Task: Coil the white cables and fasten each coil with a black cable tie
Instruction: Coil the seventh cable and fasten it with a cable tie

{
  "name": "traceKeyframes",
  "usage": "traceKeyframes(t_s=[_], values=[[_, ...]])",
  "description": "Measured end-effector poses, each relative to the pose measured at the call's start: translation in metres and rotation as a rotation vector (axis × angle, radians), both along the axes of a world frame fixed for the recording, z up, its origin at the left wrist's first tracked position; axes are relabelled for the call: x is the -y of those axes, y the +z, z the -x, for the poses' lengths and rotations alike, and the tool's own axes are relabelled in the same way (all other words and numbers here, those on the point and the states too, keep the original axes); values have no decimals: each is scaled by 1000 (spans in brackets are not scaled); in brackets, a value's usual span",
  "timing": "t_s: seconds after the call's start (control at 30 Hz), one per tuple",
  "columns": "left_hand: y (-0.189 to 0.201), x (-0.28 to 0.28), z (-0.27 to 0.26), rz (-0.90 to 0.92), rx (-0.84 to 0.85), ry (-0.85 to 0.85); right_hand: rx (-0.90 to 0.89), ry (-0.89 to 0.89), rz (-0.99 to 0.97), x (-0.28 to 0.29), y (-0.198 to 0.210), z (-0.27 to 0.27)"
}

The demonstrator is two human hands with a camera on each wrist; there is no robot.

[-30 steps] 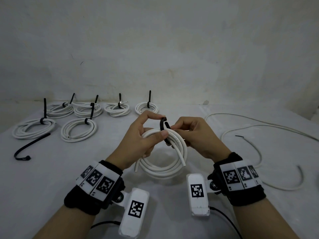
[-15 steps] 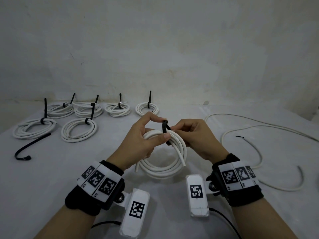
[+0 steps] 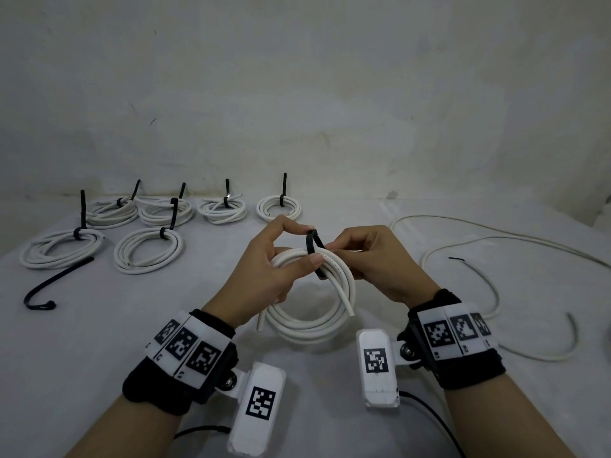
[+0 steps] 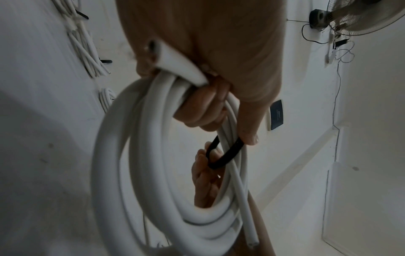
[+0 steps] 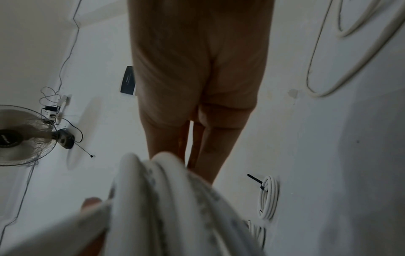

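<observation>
Little moved: left hand (image 3: 277, 269) still grips coil (image 3: 310, 312); right hand (image 3: 373, 259) pinches cable tie (image 3: 312, 246). Thread tail through head, cinch snug.

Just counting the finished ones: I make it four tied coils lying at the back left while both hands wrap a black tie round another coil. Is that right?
Not four: the head view shows six tied coils at the back left. The rest holds: the left hand and right hand work a black tie round another coil.
</observation>
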State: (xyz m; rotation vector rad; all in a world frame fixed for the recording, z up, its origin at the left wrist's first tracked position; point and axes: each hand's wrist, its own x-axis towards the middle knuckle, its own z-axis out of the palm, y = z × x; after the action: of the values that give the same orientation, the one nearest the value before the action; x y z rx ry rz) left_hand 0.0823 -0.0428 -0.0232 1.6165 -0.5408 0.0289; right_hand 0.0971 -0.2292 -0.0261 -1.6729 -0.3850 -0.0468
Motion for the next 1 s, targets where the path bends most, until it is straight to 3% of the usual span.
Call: traceKeyframes(t_s=[0.6, 1.0], values=[[3, -5, -2, -82, 16, 41, -46, 43, -72, -5, -2, 2], [3, -4, 0, -295, 161, 110, 97, -91, 134, -13, 8, 9]])
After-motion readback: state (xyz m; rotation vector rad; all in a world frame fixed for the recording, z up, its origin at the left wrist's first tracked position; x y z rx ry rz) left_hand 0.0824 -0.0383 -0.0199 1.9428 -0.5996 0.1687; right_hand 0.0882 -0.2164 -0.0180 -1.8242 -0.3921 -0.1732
